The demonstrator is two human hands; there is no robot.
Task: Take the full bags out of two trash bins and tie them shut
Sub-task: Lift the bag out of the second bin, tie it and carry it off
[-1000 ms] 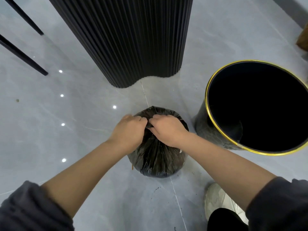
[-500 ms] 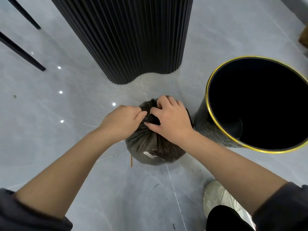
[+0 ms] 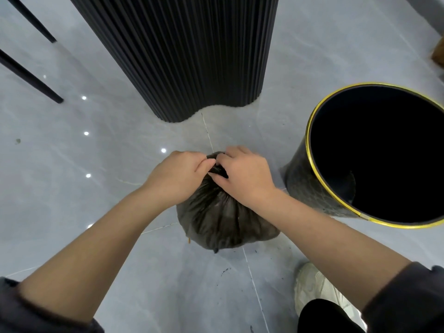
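A full black trash bag (image 3: 223, 219) sits on the grey tiled floor (image 3: 96, 200) in the near middle of the scene, out of its bin, with its top gathered into a twisted neck. The left hand (image 3: 177, 179) and the right hand (image 3: 245, 176) meet over that neck. The left grip is curled, thumb against fingers, pinching the bunched plastic. The right grip also pinches the neck between its thumb and bent fingers. Just to the right of the bag stands a black trash bin (image 3: 302, 188) with a gold rim, upright, its inside dark. A fluted black column (image 3: 182, 56) rises on the far side of the bag. A pale shoe (image 3: 312, 284) rests on the floor at the near right, and thin black legs (image 3: 31, 78) slant at the far left.
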